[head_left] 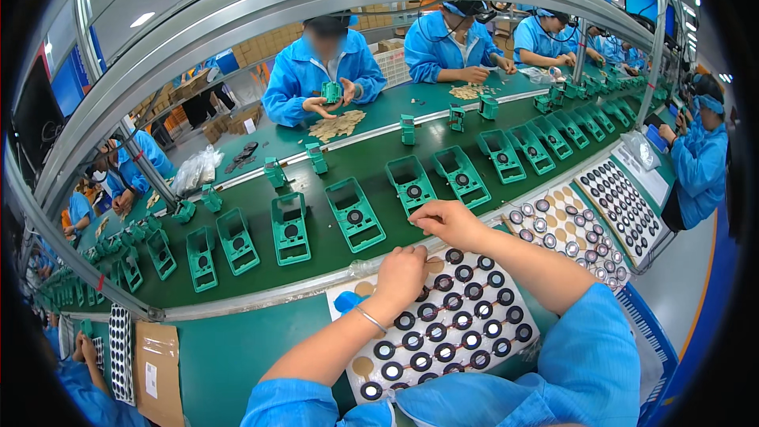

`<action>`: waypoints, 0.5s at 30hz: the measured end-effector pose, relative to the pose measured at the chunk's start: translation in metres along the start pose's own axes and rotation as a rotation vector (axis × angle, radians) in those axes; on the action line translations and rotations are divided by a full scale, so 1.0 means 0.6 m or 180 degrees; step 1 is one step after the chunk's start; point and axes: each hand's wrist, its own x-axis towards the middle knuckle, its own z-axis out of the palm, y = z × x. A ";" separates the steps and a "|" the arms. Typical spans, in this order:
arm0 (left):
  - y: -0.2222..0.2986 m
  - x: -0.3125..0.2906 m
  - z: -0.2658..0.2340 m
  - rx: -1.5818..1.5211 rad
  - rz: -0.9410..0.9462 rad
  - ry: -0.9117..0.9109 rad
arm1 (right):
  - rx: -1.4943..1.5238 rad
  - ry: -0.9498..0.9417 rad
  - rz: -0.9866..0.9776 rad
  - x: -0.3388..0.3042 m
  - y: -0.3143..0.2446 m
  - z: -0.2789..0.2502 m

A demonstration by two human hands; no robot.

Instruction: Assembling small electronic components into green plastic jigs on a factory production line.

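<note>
My left hand [402, 275] is at the far edge of a white tray [345, 348], fingers curled downward and together; whatever they grip is hidden beneath them. Rows of small round speakers [444, 351], black-rimmed with pale centres and thin reddish wires, lie on this tray. Further right and higher, my right hand [452, 223] has thumb and fingers pinched at the near end of a green plastic housing [411, 183]. Anything in that pinch is too small to make out. The housing lies on the green belt, a black round part showing inside it. Left of it rests another green housing [355, 215].
The belt [324, 267] carries a long row of similar housings, with small green parts [316, 158] along its far side. Co-workers in blue sit opposite, near piles of tan pieces [337, 126]. More trays of round parts [621, 209] stand right; flattened cardboard [158, 372] lies left.
</note>
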 end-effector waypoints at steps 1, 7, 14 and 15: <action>-0.001 0.001 -0.003 -0.0322 -0.0103 0.0052 | 0.0396 -0.0098 0.0376 -0.001 0.004 -0.002; -0.019 0.011 -0.056 -0.1167 -0.1252 -0.0382 | 0.1471 -0.0396 0.1088 -0.003 0.014 -0.009; -0.047 0.001 -0.137 -0.4540 -0.1711 0.0062 | 0.4468 -0.1736 0.1518 -0.033 -0.006 0.027; -0.044 -0.002 -0.143 -0.4612 -0.1683 0.0053 | 0.4459 -0.1751 0.1503 -0.035 -0.014 0.033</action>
